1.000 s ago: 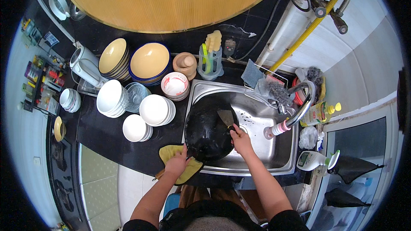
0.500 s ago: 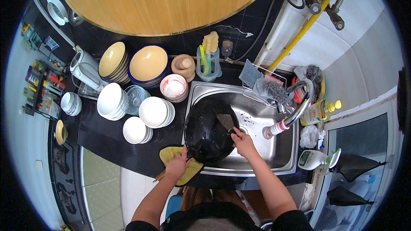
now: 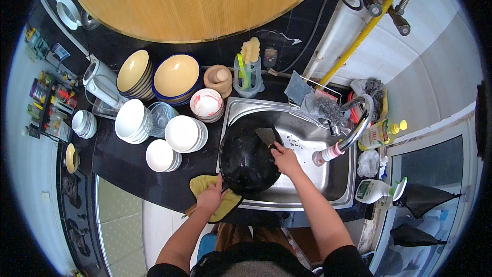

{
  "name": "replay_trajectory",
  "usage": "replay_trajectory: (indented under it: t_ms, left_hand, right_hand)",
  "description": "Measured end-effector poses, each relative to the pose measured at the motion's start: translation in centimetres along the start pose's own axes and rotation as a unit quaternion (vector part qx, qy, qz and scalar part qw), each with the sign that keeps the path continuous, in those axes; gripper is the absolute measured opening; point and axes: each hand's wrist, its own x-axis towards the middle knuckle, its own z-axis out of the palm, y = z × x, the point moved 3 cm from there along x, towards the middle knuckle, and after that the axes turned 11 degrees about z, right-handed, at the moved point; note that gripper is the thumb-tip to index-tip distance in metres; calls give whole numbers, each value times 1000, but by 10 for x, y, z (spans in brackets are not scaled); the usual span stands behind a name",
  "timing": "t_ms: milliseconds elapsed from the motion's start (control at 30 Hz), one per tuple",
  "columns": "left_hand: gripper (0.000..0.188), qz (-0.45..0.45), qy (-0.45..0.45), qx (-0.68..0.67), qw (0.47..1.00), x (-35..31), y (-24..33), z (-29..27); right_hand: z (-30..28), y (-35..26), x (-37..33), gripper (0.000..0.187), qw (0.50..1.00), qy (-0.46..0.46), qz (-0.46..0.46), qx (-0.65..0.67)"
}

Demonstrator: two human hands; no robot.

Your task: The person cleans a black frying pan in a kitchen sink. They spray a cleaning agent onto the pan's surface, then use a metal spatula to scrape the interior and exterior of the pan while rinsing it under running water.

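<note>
A black wok (image 3: pixel 243 166) lies in the left part of the steel sink (image 3: pixel 350 195); whether it is face up or turned over I cannot tell. At its near left edge, my left hand (image 3: pixel 210 198) is closed around the wok's handle, of which a brown end shows beside the wrist. Beneath that hand a yellow cloth (image 3: pixel 202 183) lies over the counter's front edge. My right hand (image 3: pixel 287 160) grips a scraper (image 3: pixel 265 135) with a flat metal blade, which rests on the far right part of the wok.
Stacked white bowls (image 3: pixel 182 133), cream bowls (image 3: pixel 177 75) and a wooden mortar (image 3: pixel 218 79) crowd the counter to the left. A faucet (image 3: pixel 365 115) arches over the sink's right side. Beyond it stand a yellow soap bottle (image 3: pixel 376 134) and a white spray bottle (image 3: pixel 373 191).
My right hand and the scraper have moved a little away from me and to the left over the wok. My left hand keeps its hold in nearly the same place.
</note>
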Motion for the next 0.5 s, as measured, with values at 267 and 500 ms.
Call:
replay_trajectory:
  t_ms: [267, 500]
  left_hand:
    - [70, -2, -7, -1, 1000, 0, 0, 3]
    - [71, 16, 16, 14, 1000, 1, -3, 3]
  right_hand:
    - [-15, 14, -23, 46, 997, -41, 54, 29]
    - [1, 32, -13, 45, 999, 26, -27, -1]
